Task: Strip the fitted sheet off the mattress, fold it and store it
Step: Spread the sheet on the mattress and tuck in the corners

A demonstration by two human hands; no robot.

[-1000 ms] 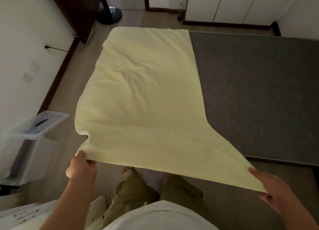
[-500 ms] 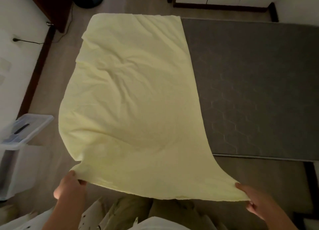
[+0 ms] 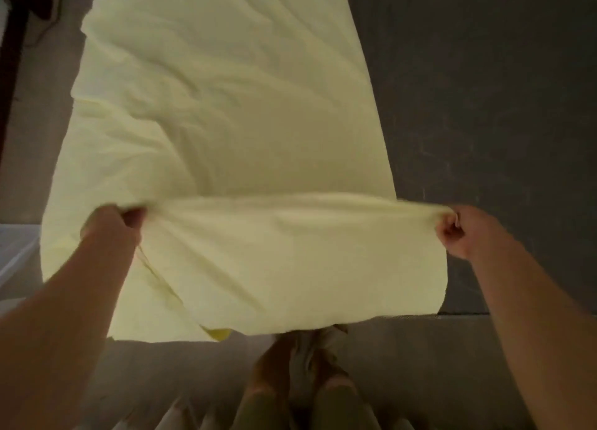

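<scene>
The pale yellow fitted sheet (image 3: pixel 226 123) was stretched out in front of the person, and its near part was drawn tight in one straight ridge from the left hand (image 3: pixel 111 224) to the right hand (image 3: pixel 462 231). Beyond the hands the cloth ran away from the person in a long wrinkled panel, which became narrower toward the far end. Below the hands a wide flap of the same sheet hung down toward the person, with a rounded corner under the right hand and a small darker yellow fold showing at its lower edge. The left hand was closed into a fist, its fingers curled round a bunch of the fabric at the left end of the ridge. The right hand was also a fist and gripped the gathered fabric at the right end, knuckles toward the camera. Both forearms were bare and reached forward from the lower corners. To the right of the right hand, and behind it, lay the bare dark grey mattress (image 3: pixel 484 106), and the right edge of the sheet lay against it. Under the hanging flap, nearer to the person than the hands, the floor (image 3: pixel 145 374) was visible, together with the person's legs (image 3: pixel 336 404) in olive trousers. To the left of the left hand stood a clear plastic box (image 3: pixel 13 252), partly cut off by the frame.
</scene>
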